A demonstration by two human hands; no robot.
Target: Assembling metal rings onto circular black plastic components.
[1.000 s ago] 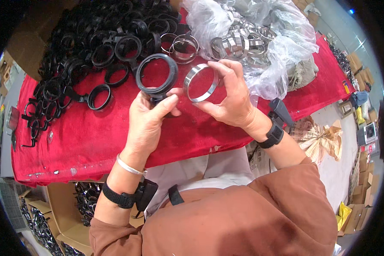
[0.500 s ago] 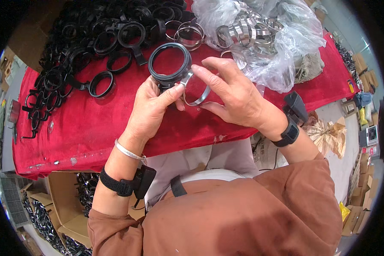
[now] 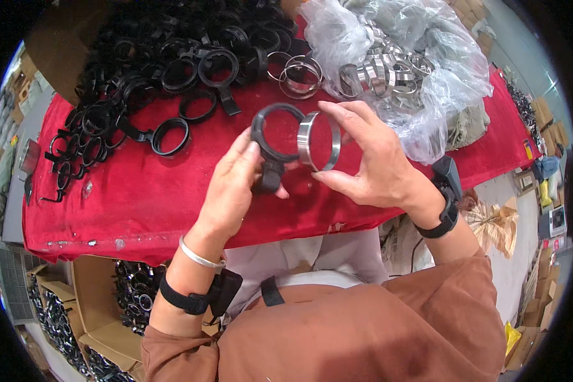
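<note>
My left hand (image 3: 233,181) grips a black plastic ring (image 3: 259,127) by the stubby handle at its lower side; the ring stands tilted, its opening turned partly to the right. Between the thumb and fingers of my right hand (image 3: 369,156) is a shiny metal ring (image 3: 304,143), held on edge. The metal ring's left side is right beside the black ring's open side; whether the two touch I cannot tell. Some of my left fingertips are hidden behind the black ring.
A large heap of black plastic rings (image 3: 172,70) covers the table's far left. Loose metal rings (image 3: 300,77) lie beyond my hands, and a clear plastic bag (image 3: 430,121) holds several more. Red cloth (image 3: 172,210) covers the table. A cardboard box (image 3: 99,299) with black rings stands below the left front edge.
The black ring has turned from facing up to standing on its side. My right hand has swung the metal ring upright beside it. The whole view has shifted slightly.
</note>
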